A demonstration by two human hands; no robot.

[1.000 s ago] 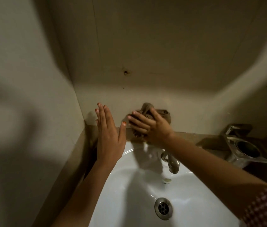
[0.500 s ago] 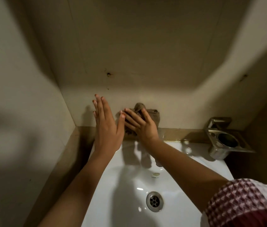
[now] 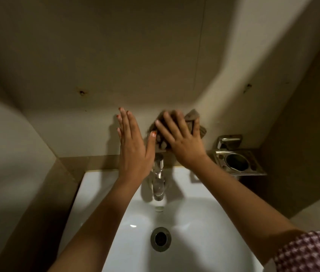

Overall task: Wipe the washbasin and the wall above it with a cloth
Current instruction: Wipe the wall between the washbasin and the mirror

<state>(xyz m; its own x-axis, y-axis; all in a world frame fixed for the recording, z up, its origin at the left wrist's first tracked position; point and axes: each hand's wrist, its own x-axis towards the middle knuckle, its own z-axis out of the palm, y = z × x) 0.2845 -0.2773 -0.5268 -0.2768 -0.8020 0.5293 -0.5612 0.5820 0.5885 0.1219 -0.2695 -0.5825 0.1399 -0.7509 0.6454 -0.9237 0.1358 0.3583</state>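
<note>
Washbasin (image 3: 194, 222) of glossy white ceramic lies nearest, with a round metal drain (image 3: 160, 239) in its bowl. A checked red-and-white sleeve (image 3: 310, 252) fills the lower right corner. A chrome tap (image 3: 158, 185) stands at the back rim between the 2 forearms; 0.5 s ago the right arm hid it. Behind the basin runs a dull brown ledge (image 3: 88, 162).

Above the ledge the left hand (image 3: 133, 146) lies flat on the wall (image 3: 135, 55), fingers straight and holding nothing, as before. The right hand (image 3: 182, 142) presses a crumpled brown cloth (image 3: 192, 118) against the wall with spread, nearly straight fingers, not curled round it. Hand and cloth have slid right since the earlier frame and now sit above and just right of the tap. The left thumb tip is just beside the cloth's edge; contact cannot be told.

A square steel holder (image 3: 237, 161) with 1 round opening is fixed right of the basin. The wall is smooth and beige, with a thin vertical seam and a small dark hole (image 3: 81, 92). Side walls close in on both sides, in dim, shadowed light.
</note>
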